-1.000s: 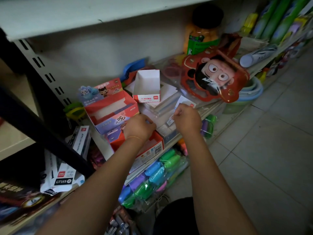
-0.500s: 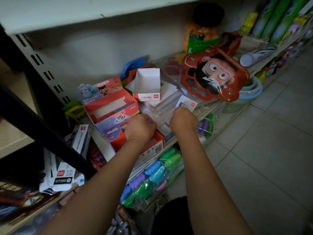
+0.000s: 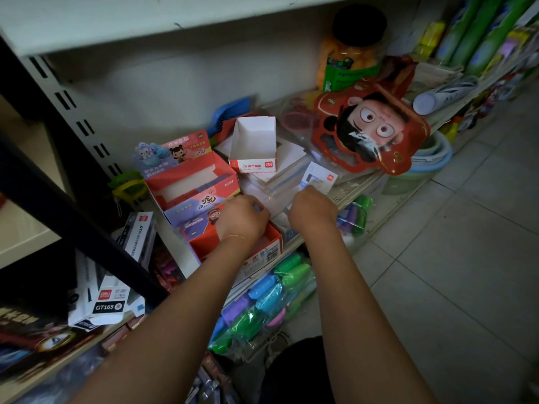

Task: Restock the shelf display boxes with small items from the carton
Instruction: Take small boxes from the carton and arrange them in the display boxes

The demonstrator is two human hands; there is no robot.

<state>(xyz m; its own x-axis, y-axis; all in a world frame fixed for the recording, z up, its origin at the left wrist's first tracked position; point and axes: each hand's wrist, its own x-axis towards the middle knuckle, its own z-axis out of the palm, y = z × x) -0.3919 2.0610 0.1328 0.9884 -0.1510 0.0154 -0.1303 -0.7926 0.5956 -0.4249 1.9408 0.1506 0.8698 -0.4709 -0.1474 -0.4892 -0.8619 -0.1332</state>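
My left hand (image 3: 242,218) hovers over an open red display box (image 3: 262,243) at the shelf's front edge, fingers curled, pinching one end of a small clear-wrapped pack (image 3: 277,209) with a blue bit showing. My right hand (image 3: 313,209) pinches the pack's other end, its fingertips hidden behind the knuckles. A tiered red-and-blue cartoon display box (image 3: 189,185) stands to the left. An empty white box with a red front (image 3: 253,144) sits behind on stacked paper packs. A small white card pack (image 3: 319,177) lies just beyond my right hand.
A red cartoon-face bag (image 3: 370,129) and an orange-filled jar (image 3: 350,56) stand at the back right. Bagged coloured items (image 3: 271,298) hang below the shelf edge (image 3: 358,191). White GT165 boxes (image 3: 108,298) lie lower left behind a dark upright (image 3: 73,217). Tiled floor (image 3: 452,258) spreads to the right.
My right hand has shifted slightly left toward the left hand. The left hand stays over the red box, and the boxes on the shelf have not moved.
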